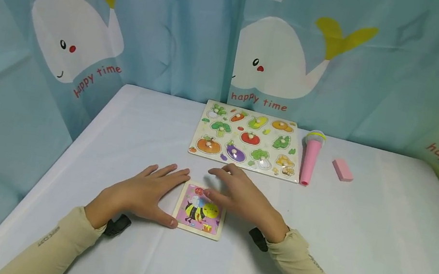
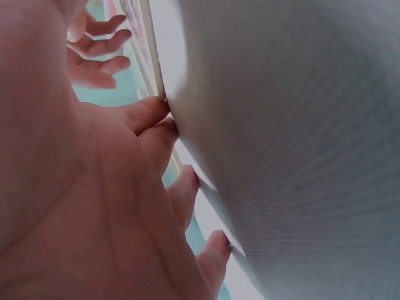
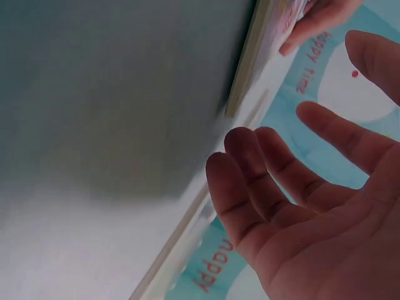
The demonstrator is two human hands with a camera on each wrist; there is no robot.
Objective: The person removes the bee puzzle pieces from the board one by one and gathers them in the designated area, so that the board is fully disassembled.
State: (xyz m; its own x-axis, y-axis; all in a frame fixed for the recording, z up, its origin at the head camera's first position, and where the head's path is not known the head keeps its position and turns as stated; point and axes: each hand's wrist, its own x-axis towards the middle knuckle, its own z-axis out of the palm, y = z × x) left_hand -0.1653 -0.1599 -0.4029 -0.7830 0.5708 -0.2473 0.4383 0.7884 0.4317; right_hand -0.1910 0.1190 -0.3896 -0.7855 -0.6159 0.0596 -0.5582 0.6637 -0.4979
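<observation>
A small square bee puzzle (image 1: 197, 221) with a pink picture and pale wooden frame lies flat on the white table. My left hand (image 1: 152, 193) is spread along its left side, the thumb at the lower left corner and the fingers at the upper left. In the left wrist view its fingertips (image 2: 156, 109) are down at the table beside the frame. Over the puzzle's upper right corner hovers my right hand (image 1: 241, 197), fingers loosely bent and nothing between them. The right wrist view shows those fingers (image 3: 281, 169) apart from the puzzle's edge (image 3: 247, 69).
Behind the puzzle lies a vegetable peg board (image 1: 226, 133) with knobbed pieces. To its right are a pink toy microphone (image 1: 310, 160) and a pink block (image 1: 343, 170). A blue whale-print curtain (image 1: 203, 31) hangs along the table's back and sides.
</observation>
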